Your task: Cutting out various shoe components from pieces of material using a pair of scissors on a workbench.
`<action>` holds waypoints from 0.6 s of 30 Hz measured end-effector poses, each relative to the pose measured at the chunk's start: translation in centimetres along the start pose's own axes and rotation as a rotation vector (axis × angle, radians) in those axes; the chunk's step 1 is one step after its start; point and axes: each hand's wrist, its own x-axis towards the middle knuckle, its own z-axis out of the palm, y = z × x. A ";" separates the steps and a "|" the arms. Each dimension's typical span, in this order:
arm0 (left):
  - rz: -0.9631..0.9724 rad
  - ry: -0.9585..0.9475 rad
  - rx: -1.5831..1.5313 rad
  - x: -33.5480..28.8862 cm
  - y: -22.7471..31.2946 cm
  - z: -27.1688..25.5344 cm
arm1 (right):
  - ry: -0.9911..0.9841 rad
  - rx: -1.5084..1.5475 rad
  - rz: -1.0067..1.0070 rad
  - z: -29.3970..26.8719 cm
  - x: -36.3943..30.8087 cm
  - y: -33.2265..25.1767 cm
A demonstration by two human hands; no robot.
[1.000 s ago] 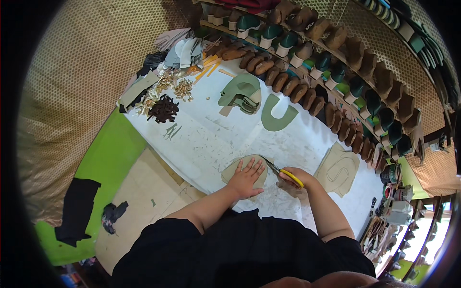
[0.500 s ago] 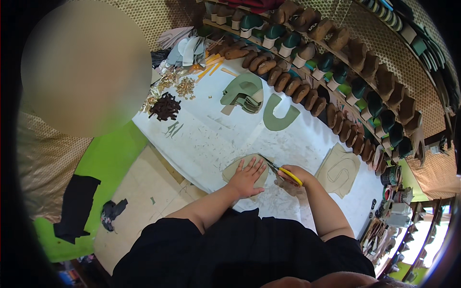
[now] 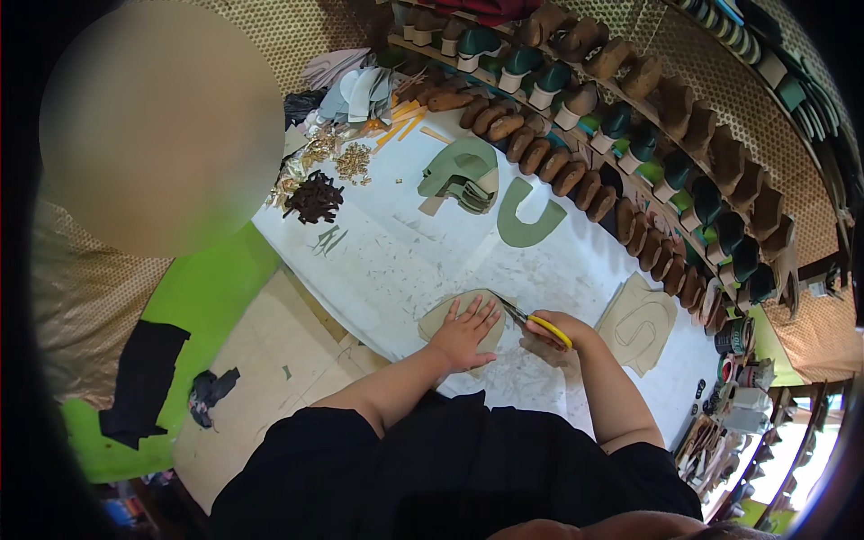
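My left hand (image 3: pixel 465 338) lies flat with fingers spread on a beige, rounded sheet piece (image 3: pixel 435 325) on the white tabletop. Yellow-handled scissors (image 3: pixel 551 329) are in my right hand (image 3: pixel 576 329), whose fingers wrap round the handles. The dark blades point up and left and touch the right edge of the beige piece. To the right of that hand lies a larger beige sheet (image 3: pixel 638 324) with curved outlines drawn on it. Beyond my hands are a green U-shaped piece (image 3: pixel 531 236) and a stack of green cut pieces (image 3: pixel 459 160).
Rows of brown shoe lasts (image 3: pixel 567 178) line the table's far edge, with shelved green shoes (image 3: pixel 551 76) behind. Dark brown strips (image 3: pixel 314 197) and small gold fittings (image 3: pixel 353 163) lie at the far left. A can (image 3: pixel 733 337) stands at the right end of the white table (image 3: pixel 378 270).
The scissors and my right hand have shifted very slightly right. My left hand stays flat on the beige piece. The whole view has moved a little.
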 end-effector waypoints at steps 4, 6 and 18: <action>0.001 -0.002 0.003 0.1 0.1 -0.1 | -0.020 -0.008 -0.063 -0.2 1.0 0.4; 0.004 0.004 0.000 0.2 0.1 -0.1 | -0.029 -0.034 -0.049 -0.1 1.4 0.2; -0.001 0.001 0.010 0.1 0.0 0.0 | 0.020 -0.028 -0.046 0.1 1.0 -0.3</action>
